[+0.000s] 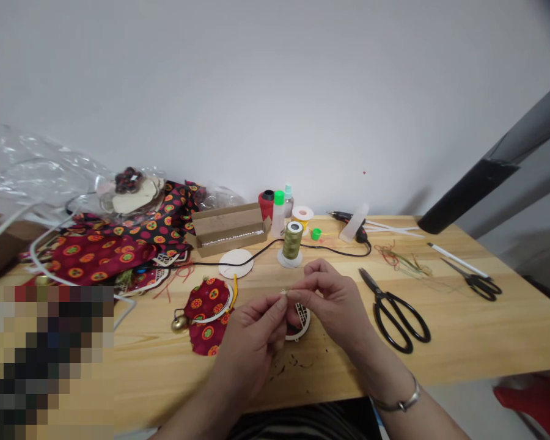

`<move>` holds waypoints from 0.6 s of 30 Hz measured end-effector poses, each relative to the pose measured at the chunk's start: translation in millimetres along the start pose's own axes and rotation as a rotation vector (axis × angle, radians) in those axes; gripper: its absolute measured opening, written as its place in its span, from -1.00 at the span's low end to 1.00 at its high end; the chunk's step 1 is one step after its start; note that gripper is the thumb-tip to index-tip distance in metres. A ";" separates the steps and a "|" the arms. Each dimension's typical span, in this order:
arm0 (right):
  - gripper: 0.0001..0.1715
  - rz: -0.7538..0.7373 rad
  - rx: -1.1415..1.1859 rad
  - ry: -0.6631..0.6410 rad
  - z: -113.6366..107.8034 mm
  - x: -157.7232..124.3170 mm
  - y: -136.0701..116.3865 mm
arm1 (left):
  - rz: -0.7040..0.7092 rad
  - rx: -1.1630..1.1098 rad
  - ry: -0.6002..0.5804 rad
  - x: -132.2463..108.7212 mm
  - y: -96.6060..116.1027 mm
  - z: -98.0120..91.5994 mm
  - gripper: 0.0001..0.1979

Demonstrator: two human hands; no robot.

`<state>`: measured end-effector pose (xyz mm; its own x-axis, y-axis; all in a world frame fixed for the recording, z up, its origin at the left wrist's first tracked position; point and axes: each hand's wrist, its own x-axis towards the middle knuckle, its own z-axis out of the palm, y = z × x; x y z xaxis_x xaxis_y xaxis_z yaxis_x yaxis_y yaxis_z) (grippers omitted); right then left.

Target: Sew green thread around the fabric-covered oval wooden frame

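Cardboard box [227, 229], silvery strip [231, 237] inside, beyond hands [332, 299]

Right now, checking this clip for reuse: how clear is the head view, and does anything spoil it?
In the head view, the left hand and right hand look fairly sharp, but the tiny pinched item is too small to resolve. Light is soft, without harsh glare; a pixelated block hides the lower left; wide-angle distortion bends the edge of the table.

left hand [252, 345], right hand [334, 305]: bare | right wrist: silver bracelet [398, 400] | dark striped shirt [302, 423]
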<state>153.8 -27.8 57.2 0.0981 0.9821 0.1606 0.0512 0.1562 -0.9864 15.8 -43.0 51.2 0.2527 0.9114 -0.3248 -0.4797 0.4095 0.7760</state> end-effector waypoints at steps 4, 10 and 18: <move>-0.95 -0.001 -0.017 0.003 0.2 0.1 -0.2 | -0.004 0.010 0.014 0.4 -0.7 -0.4 -0.78; -0.97 -0.022 -0.024 -0.006 0.1 1.1 2.0 | -0.014 0.031 0.040 1.8 -1.1 -0.7 -0.75; -0.75 0.121 -0.005 0.001 -6.7 0.5 5.4 | 0.017 0.096 0.062 0.0 0.0 -0.2 -0.72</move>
<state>160.8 -27.2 52.2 0.1046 0.9937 0.0402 0.0439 0.0358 -0.9984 15.6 -43.0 51.1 0.1915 0.9202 -0.3413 -0.3999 0.3907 0.8291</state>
